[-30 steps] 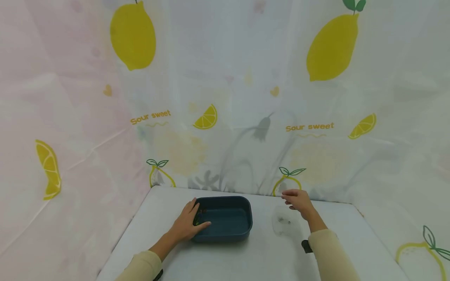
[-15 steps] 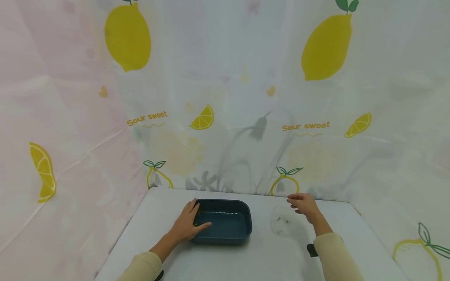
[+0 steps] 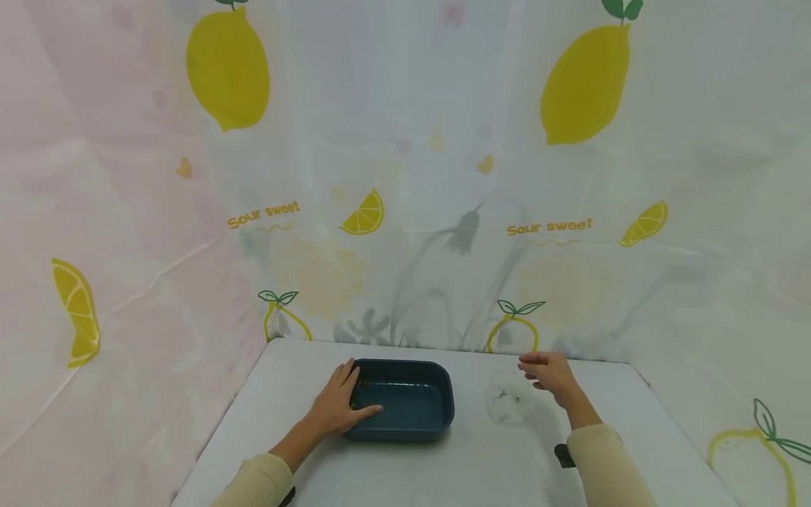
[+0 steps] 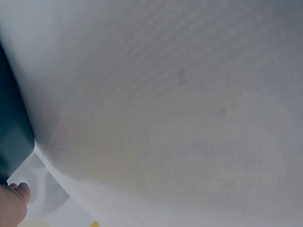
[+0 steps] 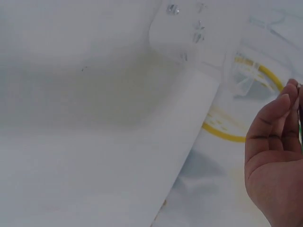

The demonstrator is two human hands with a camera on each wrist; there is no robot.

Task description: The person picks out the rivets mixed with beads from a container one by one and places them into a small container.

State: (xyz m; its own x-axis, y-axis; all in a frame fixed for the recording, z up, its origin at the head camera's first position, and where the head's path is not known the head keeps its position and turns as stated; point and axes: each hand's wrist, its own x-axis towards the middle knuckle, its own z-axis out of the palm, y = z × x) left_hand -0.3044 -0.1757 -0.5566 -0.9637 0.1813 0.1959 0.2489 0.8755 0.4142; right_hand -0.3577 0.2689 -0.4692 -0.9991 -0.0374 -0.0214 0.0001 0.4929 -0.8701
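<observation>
A dark blue rectangular dish (image 3: 405, 405) stands on the white table. My left hand (image 3: 332, 408) rests on its left end, fingers straight along the rim and thumb reaching over into the dish. Small green and reddish bits show inside beside that hand. To the right lies a clear plastic container (image 3: 507, 401) with small shiny things in it. My right hand (image 3: 548, 370) hovers just behind and right of it. In the right wrist view, this hand (image 5: 274, 151) has its thumb and fingertips together. The frame edge hides whether anything is between them.
The white table (image 3: 481, 472) ends at the back against a lemon-printed cloth (image 3: 405, 155), which also rises at both sides. A dark strap or device (image 3: 564, 456) sits at the right wrist.
My right hand has drawn slightly right and lower, away from the clear container, then nearly stopped. My left hand stays on the dish. The head view has shifted a little.
</observation>
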